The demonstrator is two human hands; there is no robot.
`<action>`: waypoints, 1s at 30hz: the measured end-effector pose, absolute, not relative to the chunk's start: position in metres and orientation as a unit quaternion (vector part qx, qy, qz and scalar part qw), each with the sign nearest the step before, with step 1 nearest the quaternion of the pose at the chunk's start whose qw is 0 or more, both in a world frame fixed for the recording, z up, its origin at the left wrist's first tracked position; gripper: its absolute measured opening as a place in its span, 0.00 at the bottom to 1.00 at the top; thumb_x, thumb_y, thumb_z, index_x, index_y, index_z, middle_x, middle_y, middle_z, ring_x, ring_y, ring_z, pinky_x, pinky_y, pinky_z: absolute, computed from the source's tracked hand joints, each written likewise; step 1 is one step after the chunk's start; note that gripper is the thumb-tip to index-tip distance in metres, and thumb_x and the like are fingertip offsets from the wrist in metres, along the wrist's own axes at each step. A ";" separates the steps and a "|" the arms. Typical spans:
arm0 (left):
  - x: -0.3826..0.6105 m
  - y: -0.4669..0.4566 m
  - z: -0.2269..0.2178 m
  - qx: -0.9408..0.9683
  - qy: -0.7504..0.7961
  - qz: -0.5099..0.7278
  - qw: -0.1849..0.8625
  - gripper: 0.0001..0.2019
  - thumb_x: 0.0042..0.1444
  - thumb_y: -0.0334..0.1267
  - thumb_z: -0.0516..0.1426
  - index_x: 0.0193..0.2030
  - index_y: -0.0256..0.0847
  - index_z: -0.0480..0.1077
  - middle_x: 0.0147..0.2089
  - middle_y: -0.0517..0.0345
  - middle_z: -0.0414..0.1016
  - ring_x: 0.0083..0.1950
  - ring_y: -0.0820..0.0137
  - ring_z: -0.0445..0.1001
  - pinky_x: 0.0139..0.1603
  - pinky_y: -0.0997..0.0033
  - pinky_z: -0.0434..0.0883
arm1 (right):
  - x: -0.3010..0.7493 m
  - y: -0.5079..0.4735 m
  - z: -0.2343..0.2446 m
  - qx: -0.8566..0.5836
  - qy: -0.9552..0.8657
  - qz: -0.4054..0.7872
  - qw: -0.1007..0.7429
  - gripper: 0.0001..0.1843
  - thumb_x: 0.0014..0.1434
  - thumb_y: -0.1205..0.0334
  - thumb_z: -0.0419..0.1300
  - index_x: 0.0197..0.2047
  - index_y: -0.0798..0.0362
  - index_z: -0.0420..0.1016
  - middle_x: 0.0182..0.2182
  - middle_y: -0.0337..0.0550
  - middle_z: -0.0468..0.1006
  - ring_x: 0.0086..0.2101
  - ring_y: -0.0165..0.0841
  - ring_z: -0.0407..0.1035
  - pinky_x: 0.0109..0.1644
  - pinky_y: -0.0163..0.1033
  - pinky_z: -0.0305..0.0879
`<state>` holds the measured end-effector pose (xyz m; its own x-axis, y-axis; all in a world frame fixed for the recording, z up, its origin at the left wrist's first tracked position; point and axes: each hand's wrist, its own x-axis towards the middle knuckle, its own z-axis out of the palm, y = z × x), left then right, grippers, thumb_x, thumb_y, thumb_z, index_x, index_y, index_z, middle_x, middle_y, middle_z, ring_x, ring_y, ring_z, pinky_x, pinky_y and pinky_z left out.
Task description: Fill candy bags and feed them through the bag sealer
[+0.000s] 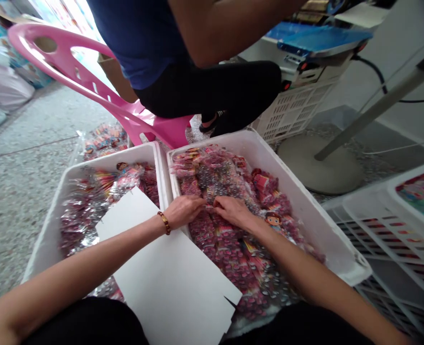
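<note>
Two white tubs side by side on the floor, both stuffed with shiny pink-red packets, little cartoon kid printed on some. Left hand (183,211) and right hand (233,211) both down in the right tub (305,201), fingertips nearly meeting over the middle of the packets (229,244), fingers curled and pinching at the top layer; looks like each has a packet edge nipped, but can't tell exactly which one or how firmly. Bead bracelet (164,223) on the left wrist. Left forearm crossing over a white card (169,268) lying flat and tilted across the near part of the left tub (53,225) and over the shared rim, its near right corner notched. More packets (104,191) peeking out around the card in the left tub, and a loose heap (104,136) on the floor just behind it. Right behind the tubs, a pink chair (89,81) with another person (197,72) sitting on it, blue top, dark trousers, back mostly turned. Past that person, a white slotted basket (291,110) with a blue-topped machine (316,40) on it. Round grey stand base (320,167) with a slanted pole off to the right, and white crates (388,230) at the right edge, colourful packs in the top one
</note>
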<state>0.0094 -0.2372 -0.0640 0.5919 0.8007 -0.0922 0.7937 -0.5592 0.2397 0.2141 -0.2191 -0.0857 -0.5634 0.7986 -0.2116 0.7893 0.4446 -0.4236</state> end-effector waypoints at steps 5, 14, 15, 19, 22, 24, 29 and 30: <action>-0.030 -0.217 -0.048 0.799 0.596 0.072 0.039 0.13 0.63 0.38 0.51 0.40 0.40 0.77 0.37 0.51 0.78 0.42 0.63 0.72 0.46 0.64 0.67 | 0.215 -0.207 -0.070 -0.458 -0.847 0.268 0.040 0.11 0.65 0.59 0.51 0.42 0.48 0.74 0.40 0.39 0.80 0.40 0.34 0.72 0.39 0.36 0.58; -0.032 -0.201 -0.053 0.776 0.627 -0.064 -0.007 0.14 0.62 0.42 0.51 0.41 0.40 0.77 0.41 0.47 0.77 0.46 0.57 0.73 0.44 0.59 0.64 | 0.167 -0.180 -0.055 -0.390 -0.904 0.172 0.010 0.19 0.67 0.61 0.45 0.58 0.45 0.67 0.49 0.45 0.75 0.45 0.37 0.71 0.45 0.40 0.63; -0.031 -0.199 -0.053 0.773 0.630 -0.074 -0.001 0.14 0.62 0.41 0.51 0.40 0.40 0.77 0.41 0.47 0.77 0.45 0.57 0.74 0.44 0.60 0.64 | 0.164 -0.178 -0.055 -0.385 -0.909 0.159 -0.003 0.20 0.68 0.61 0.43 0.59 0.45 0.67 0.50 0.46 0.74 0.44 0.38 0.71 0.45 0.41 0.64; -0.034 -0.189 -0.050 0.774 0.625 -0.102 0.030 0.13 0.62 0.40 0.51 0.40 0.42 0.78 0.41 0.50 0.79 0.45 0.60 0.77 0.44 0.63 0.65 | 0.158 -0.175 -0.061 -0.362 -0.921 0.137 -0.035 0.21 0.69 0.61 0.41 0.58 0.45 0.68 0.50 0.48 0.72 0.41 0.37 0.72 0.43 0.41 0.64; -0.035 -0.187 -0.049 0.778 0.616 -0.117 0.031 0.14 0.62 0.39 0.50 0.39 0.41 0.77 0.41 0.49 0.80 0.44 0.60 0.77 0.44 0.63 0.65 | 0.157 -0.172 -0.064 -0.358 -0.923 0.136 -0.031 0.20 0.68 0.60 0.42 0.56 0.45 0.69 0.48 0.47 0.73 0.41 0.36 0.72 0.42 0.40 0.64; -0.033 -0.188 -0.049 0.775 0.621 -0.121 0.017 0.15 0.62 0.37 0.49 0.37 0.38 0.77 0.40 0.47 0.79 0.42 0.59 0.77 0.43 0.62 0.66 | 0.155 -0.170 -0.064 -0.357 -0.924 0.133 -0.020 0.19 0.68 0.59 0.43 0.56 0.45 0.70 0.47 0.45 0.74 0.43 0.37 0.72 0.41 0.40 0.64; -0.031 -0.193 -0.054 0.783 0.616 -0.084 0.010 0.13 0.60 0.35 0.50 0.35 0.37 0.76 0.40 0.47 0.78 0.39 0.61 0.77 0.43 0.62 0.67 | 0.143 -0.169 -0.063 -0.322 -0.940 0.111 -0.021 0.19 0.69 0.60 0.41 0.55 0.45 0.69 0.46 0.46 0.75 0.41 0.38 0.72 0.40 0.41 0.63; -0.032 -0.193 -0.055 0.783 0.617 -0.076 0.012 0.13 0.60 0.35 0.50 0.35 0.37 0.76 0.39 0.47 0.78 0.40 0.61 0.77 0.43 0.63 0.67 | 0.140 -0.171 -0.065 -0.313 -0.943 0.109 -0.029 0.20 0.69 0.62 0.41 0.55 0.46 0.68 0.46 0.48 0.74 0.41 0.38 0.72 0.39 0.40 0.63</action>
